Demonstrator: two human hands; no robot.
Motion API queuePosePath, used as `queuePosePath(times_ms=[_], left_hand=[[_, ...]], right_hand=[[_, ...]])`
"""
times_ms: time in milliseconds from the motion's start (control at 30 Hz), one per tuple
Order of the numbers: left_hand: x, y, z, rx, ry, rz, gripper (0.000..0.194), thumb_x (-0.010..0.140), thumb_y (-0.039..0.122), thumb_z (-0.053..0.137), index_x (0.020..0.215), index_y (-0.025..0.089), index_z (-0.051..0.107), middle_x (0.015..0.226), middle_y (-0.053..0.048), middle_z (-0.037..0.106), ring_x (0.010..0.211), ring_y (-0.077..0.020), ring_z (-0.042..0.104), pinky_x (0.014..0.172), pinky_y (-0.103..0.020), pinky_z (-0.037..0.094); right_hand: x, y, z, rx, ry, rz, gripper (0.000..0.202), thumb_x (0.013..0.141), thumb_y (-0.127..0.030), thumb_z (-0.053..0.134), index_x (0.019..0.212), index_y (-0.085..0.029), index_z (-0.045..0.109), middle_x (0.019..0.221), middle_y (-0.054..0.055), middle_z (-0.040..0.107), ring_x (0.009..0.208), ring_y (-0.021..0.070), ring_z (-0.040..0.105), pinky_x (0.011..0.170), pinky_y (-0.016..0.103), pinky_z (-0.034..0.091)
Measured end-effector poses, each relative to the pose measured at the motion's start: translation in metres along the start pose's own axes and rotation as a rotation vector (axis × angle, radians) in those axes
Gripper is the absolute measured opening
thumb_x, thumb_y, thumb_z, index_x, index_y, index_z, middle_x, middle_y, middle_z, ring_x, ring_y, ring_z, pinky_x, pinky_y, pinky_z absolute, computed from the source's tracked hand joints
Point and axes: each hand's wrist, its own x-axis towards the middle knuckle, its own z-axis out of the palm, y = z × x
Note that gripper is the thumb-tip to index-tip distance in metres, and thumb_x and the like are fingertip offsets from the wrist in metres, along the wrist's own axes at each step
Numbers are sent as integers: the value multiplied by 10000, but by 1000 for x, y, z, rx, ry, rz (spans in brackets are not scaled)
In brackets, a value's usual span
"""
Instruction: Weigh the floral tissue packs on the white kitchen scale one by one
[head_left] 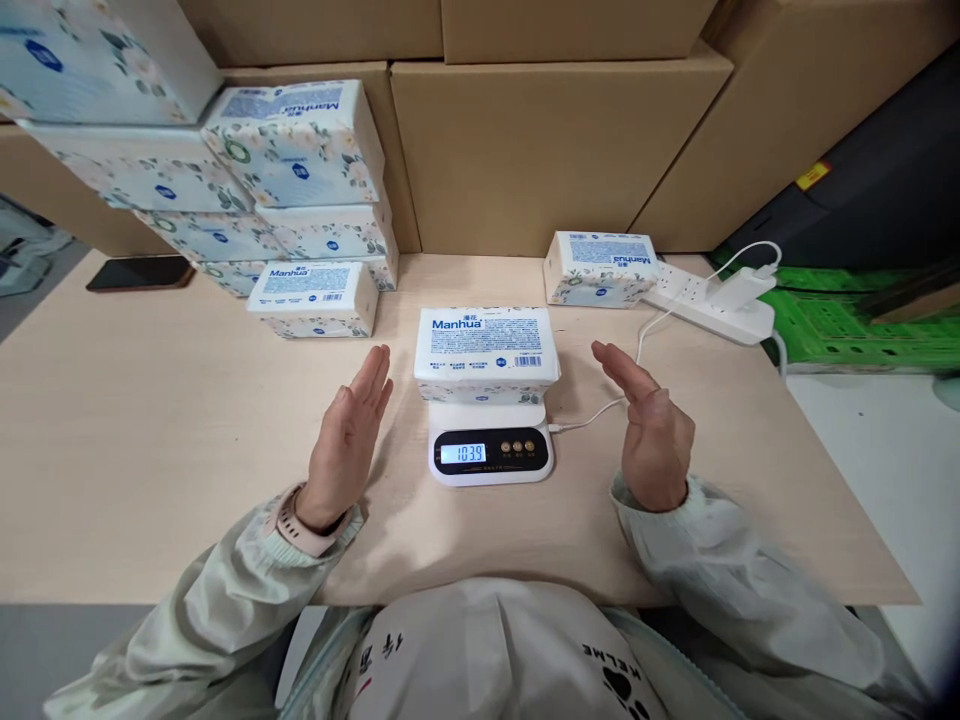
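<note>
A white and blue pack of tissues (487,350) labelled Manhua lies on a white digital scale (491,470), whose lit display reads 103.9. My left hand (346,440) is held to the left of the pack, fingers stretched out and palm facing it, touching nothing. On the other side, my right hand (651,430) also has its fingers extended, apart from the pack and the scale. A single tissue pack (313,298) lies beyond my left hand, and another tissue pack (600,268) sits behind my right hand, beside a power strip.
Stacked tissue packs (300,150) rise at the back left, with a dark phone (140,273) beside them. Cardboard boxes (540,150) wall off the back. The white power strip (709,302) holds a plugged-in charger; a white cable (592,417) reaches the scale's right side.
</note>
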Motion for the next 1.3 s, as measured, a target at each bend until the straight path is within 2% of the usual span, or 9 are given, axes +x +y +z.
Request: queuePosePath(times_ms=[233,467,633,767,967,1200,1300], left_hand=[[-1,-3,0,-23,-9,-4,639,1055,696,375,1555,351,573,1753,22,340,1687,-264,184,1405,-532,88],[-1,-3,0,-18,-20,-4,637,1055,691,377,1544,341,588,1749,16,348,1686,-266,189,1404,-536,95],[-2,-2,0,-28,-31,1,679,1044,712,398,1527,289,618,1705,-23,432,1671,-271,246,1412,-515,109],[-2,-2,1,-30,-58,-8,686,1043,722,402,1548,299,596,1718,-10,408,1680,-263,215,1415,-512,85],[-2,-2,1,-31,-87,-19,684,1049,722,392,1564,311,576,1730,8,383,1686,-255,191,1417,-510,70],[-2,-2,1,2,-84,-26,742,1032,753,374,1583,288,552,1739,-14,367,1685,-276,186,1415,-515,79],[-2,-2,1,0,-86,-29,735,1037,743,373,1582,284,551,1738,-11,366,1684,-272,191,1414,-518,72]], right_hand=[[-1,-1,0,-45,-22,12,592,1089,-581,318,1385,-270,725,1465,60,712,1463,326,596,1287,619,416],[-3,-2,-1,-57,-52,41,600,1092,-580,289,1409,-298,714,1485,34,699,1496,338,560,1314,616,366],[-3,-2,-3,-102,-168,27,622,1094,-595,226,1505,-359,628,1588,-34,612,1577,315,466,1359,564,312],[-3,3,-6,-108,-249,12,628,1097,-598,219,1551,-346,573,1640,-40,555,1617,274,409,1397,546,236],[-4,6,-5,-118,-291,28,640,1094,-618,231,1563,-331,558,1650,-34,541,1618,263,408,1402,540,237],[-4,0,-4,-161,-293,16,651,1085,-643,247,1555,-328,568,1629,-36,560,1602,273,438,1379,539,306],[-5,1,-4,-151,-292,7,629,1091,-625,253,1552,-338,570,1630,-42,559,1598,270,444,1382,535,299]])
